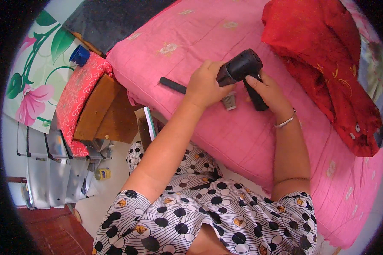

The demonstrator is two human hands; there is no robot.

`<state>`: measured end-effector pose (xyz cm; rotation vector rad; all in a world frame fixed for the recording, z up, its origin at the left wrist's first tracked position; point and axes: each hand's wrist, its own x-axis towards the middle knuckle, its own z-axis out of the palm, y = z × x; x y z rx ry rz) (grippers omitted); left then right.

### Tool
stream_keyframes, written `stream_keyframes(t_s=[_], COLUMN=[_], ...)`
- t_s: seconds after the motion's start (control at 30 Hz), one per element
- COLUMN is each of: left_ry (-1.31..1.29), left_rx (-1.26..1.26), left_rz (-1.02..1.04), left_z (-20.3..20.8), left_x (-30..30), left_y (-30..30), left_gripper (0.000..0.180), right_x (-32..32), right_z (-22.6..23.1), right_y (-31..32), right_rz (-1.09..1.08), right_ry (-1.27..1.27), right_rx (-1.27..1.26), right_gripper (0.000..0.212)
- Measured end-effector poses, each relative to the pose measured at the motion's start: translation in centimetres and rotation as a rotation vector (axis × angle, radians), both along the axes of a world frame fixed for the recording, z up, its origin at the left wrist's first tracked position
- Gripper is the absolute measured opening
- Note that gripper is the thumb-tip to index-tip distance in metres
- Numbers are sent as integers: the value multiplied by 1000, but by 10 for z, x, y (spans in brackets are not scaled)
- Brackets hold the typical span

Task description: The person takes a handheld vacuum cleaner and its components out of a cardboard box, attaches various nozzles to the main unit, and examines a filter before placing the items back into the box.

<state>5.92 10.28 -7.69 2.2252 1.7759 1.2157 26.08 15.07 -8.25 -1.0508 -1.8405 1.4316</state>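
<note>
Above the bed I hold a black hair dryer [246, 64] with both hands. My left hand [205, 84] is closed around the front end of its barrel. My right hand [270, 93] grips it where the handle joins the barrel, and the handle points down toward me. On the pink bedspread [225, 136], a black stick-shaped piece [172, 85] sticks out from behind my left wrist. Just below the left fingers lies a small grey ribbed piece [229, 102]. My hand hides whether the two are joined.
A crumpled red cloth [323, 55] lies on the bed's right side. Left of the bed stands a wooden cabinet [98, 110] under a red heart-patterned cover, with a blue cup [79, 55] on it. A clear-panelled rack [59, 178] and a yellow can [102, 174] are lower left.
</note>
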Motion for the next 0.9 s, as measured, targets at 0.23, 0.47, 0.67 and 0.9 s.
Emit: stream_keyframes(t_s=[0.23,0.47,0.67,0.9], left_ry=[36,78,82,62], left_rx=[80,140,139,140], left_rz=[-3,32,81,17], left_z=[-1,-1,2,-3], left_x=[-2,0,-2,-5], left_y=[-2,-4,-8,-8], left_gripper=[56,57,58,63], right_x=[-2,-6,-17,-20], right_z=[7,1,2,-5], right_y=[-6,-9,-13,-13], right_rz=[38,47,13,57], right_ry=[308,413,437,397], right_rx=[-399,-467,-495,-408], right_gripper=[36,38,31,32])
